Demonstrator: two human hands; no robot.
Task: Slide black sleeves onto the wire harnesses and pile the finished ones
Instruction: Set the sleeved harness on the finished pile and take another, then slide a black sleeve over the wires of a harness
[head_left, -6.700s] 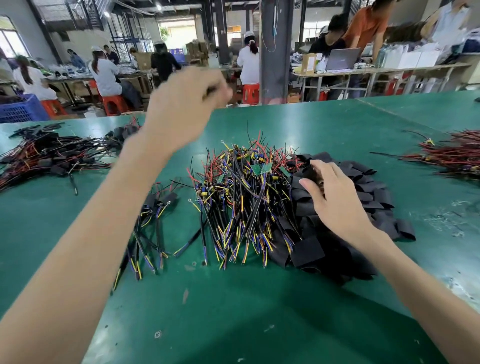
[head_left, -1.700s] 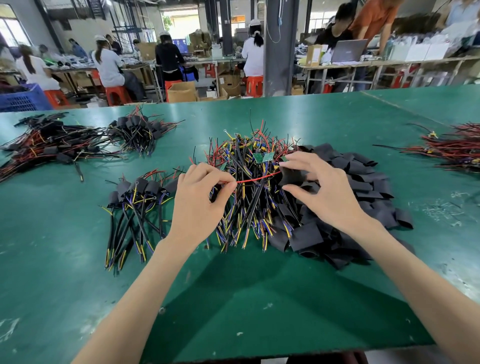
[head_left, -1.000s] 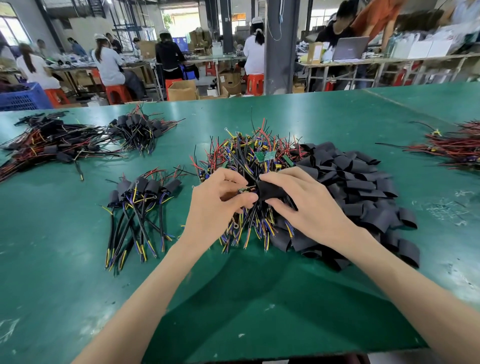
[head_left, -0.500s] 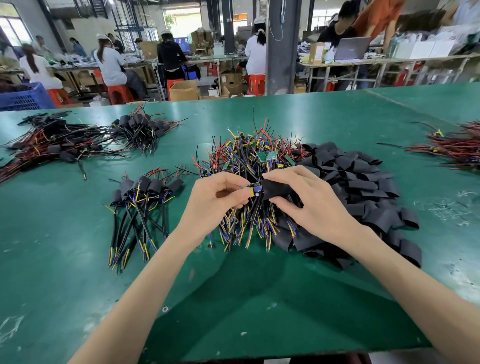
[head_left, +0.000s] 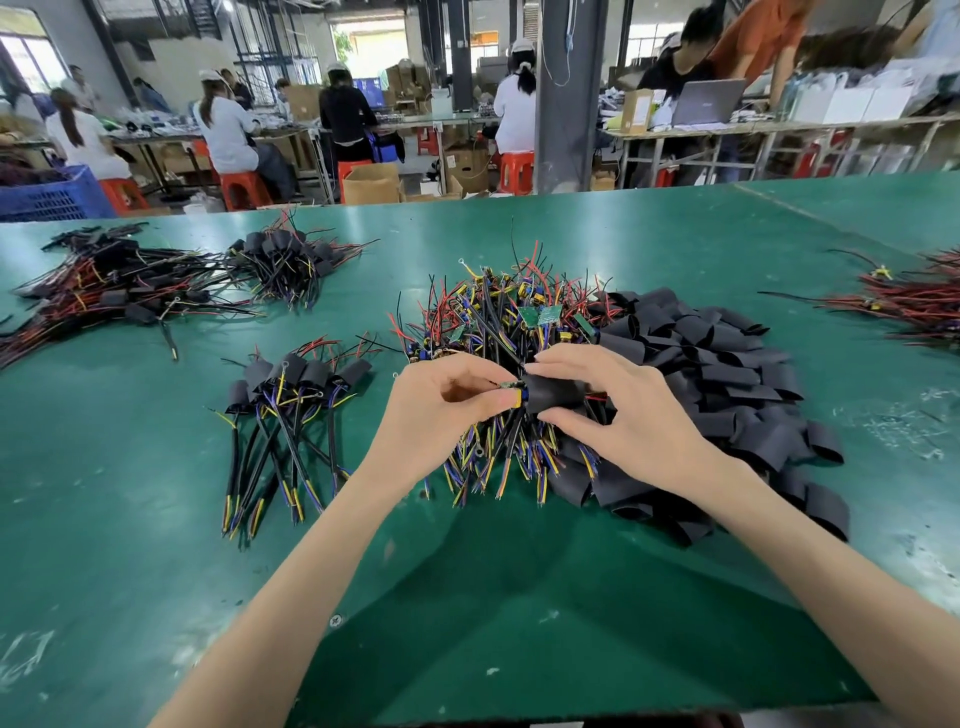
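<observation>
Now, over the middle of the green table (head_left: 467, 597), the left hand (head_left: 441, 410) pinches a multicoloured wire harness (head_left: 514, 389) by its end. The right hand (head_left: 623, 415) pinches a black tubular sleeve (head_left: 556, 393) partly onto it. Next, probably: slide it fully on.

Green table (head_left: 156, 519), blue crate (head_left: 52, 195) far left, red stools (head_left: 244, 189), cardboard box (head_left: 371, 184), laptop (head_left: 709, 101), grey pillar (head_left: 563, 104) behind.

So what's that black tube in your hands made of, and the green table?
Black sleeve: probably soft matte plastic or rubber tubing; spare ones in the pile lie squashed flat. Table: seemingly a smooth green mat, faintly shiny, with pale scuffs.
</observation>
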